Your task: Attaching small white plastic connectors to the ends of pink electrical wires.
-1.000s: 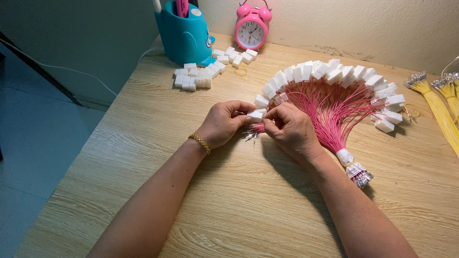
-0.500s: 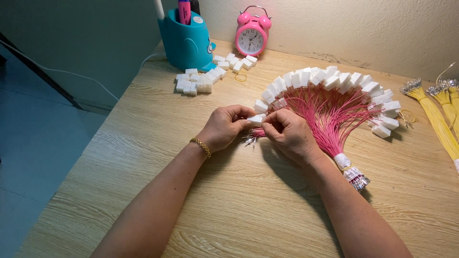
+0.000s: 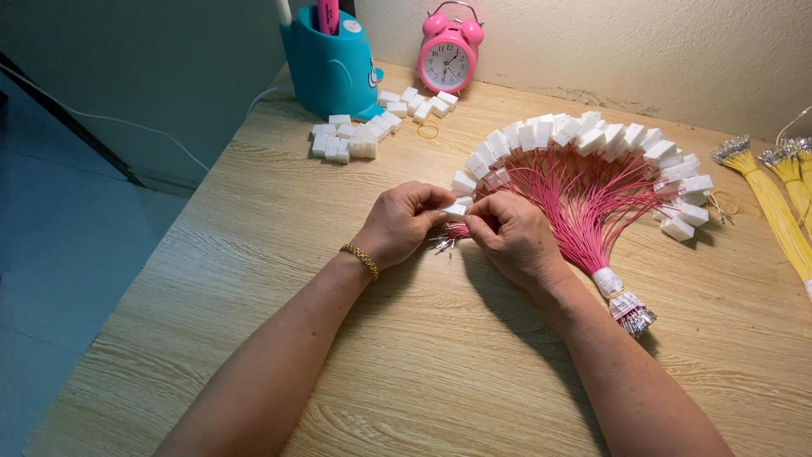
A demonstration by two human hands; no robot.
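Observation:
A fan of pink wires (image 3: 584, 203) lies on the wooden table (image 3: 271, 228), tied at its lower end and tipped with white plastic connectors (image 3: 584, 134) along its outer arc. My left hand (image 3: 397, 224) pinches a small white connector (image 3: 455, 211) at the fan's left end. My right hand (image 3: 516, 237) meets it there, fingertips closed on a pink wire at the connector. Bare metal wire ends (image 3: 441, 245) stick out below my fingers.
Loose white connectors (image 3: 359, 135) lie in a pile by a teal pen holder (image 3: 330, 68). A pink alarm clock (image 3: 448, 59) stands by the wall. Yellow wire bundles (image 3: 774, 203) lie at the right edge. The table's left edge drops off to the floor.
The view has shifted slightly. My hands stay together at the fan's left end, with only small finger movements on the connector.

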